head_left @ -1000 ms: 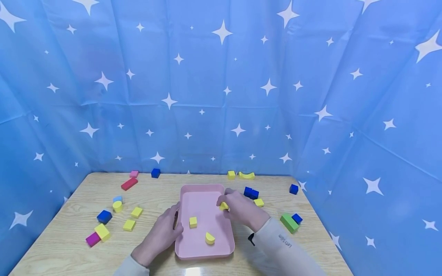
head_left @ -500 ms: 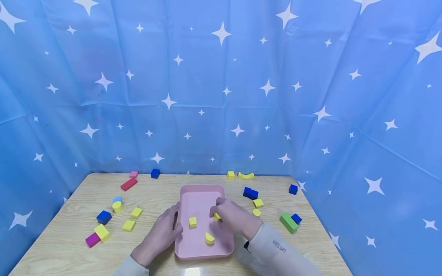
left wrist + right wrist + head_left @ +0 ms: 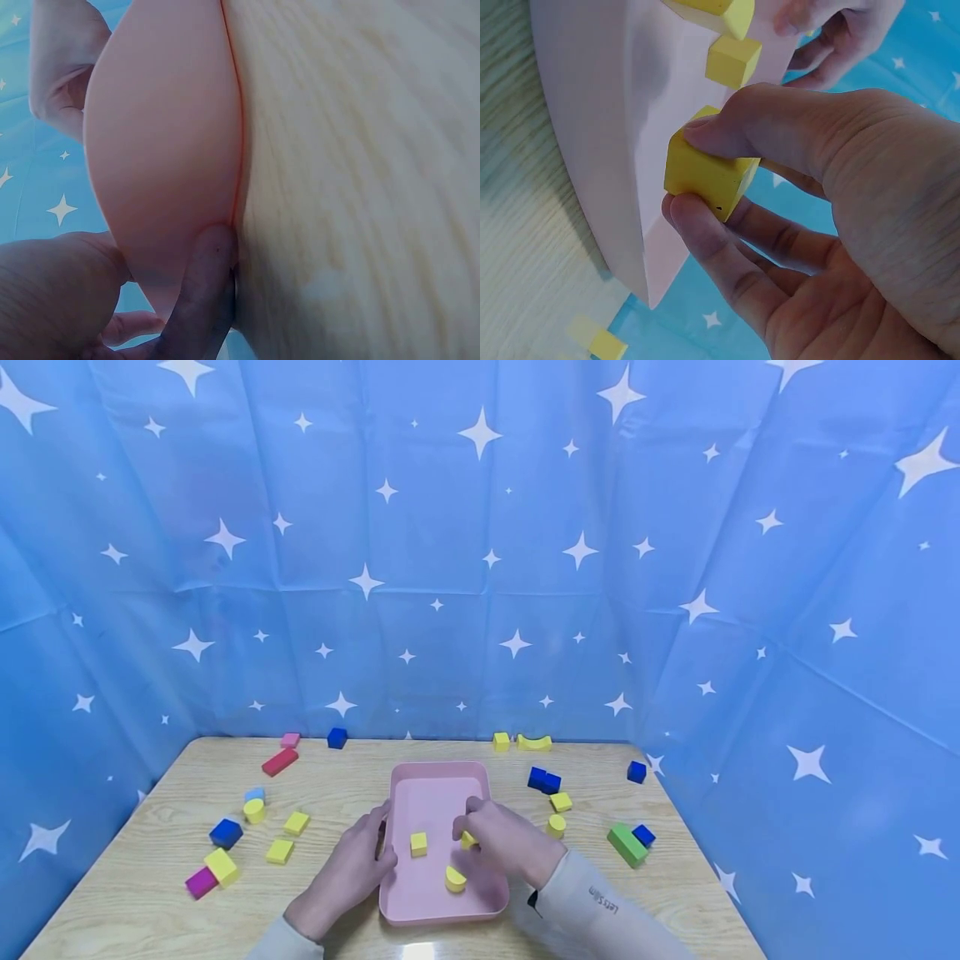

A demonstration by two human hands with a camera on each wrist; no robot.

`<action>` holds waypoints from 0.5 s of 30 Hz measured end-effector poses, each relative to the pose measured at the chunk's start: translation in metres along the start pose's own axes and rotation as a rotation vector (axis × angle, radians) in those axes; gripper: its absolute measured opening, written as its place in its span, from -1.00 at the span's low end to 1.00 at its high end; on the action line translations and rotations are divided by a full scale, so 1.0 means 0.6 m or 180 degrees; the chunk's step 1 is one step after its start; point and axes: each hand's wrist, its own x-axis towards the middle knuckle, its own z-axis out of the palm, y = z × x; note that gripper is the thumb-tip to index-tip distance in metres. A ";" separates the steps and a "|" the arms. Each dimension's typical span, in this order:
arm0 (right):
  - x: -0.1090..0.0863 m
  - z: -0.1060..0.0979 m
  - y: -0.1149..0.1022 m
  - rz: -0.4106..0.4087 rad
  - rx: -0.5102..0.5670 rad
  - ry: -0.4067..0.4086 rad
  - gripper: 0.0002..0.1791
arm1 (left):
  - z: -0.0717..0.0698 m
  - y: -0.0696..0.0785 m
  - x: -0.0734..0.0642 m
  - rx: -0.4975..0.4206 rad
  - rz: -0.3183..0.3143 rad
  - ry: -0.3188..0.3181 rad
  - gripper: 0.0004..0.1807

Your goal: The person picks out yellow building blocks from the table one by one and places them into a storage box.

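Observation:
A pink tray [image 3: 442, 906] stands at the table's middle. My left hand [image 3: 348, 868] holds its left wall; in the left wrist view a finger [image 3: 210, 262] presses the wall's outer side. My right hand [image 3: 506, 839] is over the tray's right half, pinching a yellow block [image 3: 705, 169] between thumb and fingers. That block appears low over the tray floor; whether it touches I cannot tell. Inside the tray lie a yellow cube [image 3: 418, 844] and a half-round yellow block [image 3: 455, 880].
Left of the tray lie yellow tiles [image 3: 281, 851], a yellow cylinder [image 3: 254, 811], a blue block [image 3: 226, 833] and a red bar [image 3: 281, 762]. To the right are blue cubes [image 3: 544, 780], another yellow cylinder [image 3: 556, 825] and a green block [image 3: 627, 845]. A starry curtain [image 3: 450, 677] borders the table.
My right hand has moved left and toward me, bringing the yellow block further over the tray. A yellow cylinder on the right has come into view. My left hand stays put.

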 end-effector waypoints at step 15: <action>0.001 0.007 0.003 0.0140 -0.0033 0.0004 -0.57 | 0.001 0.000 0.000 0.0005 -0.0021 -0.0001 -0.14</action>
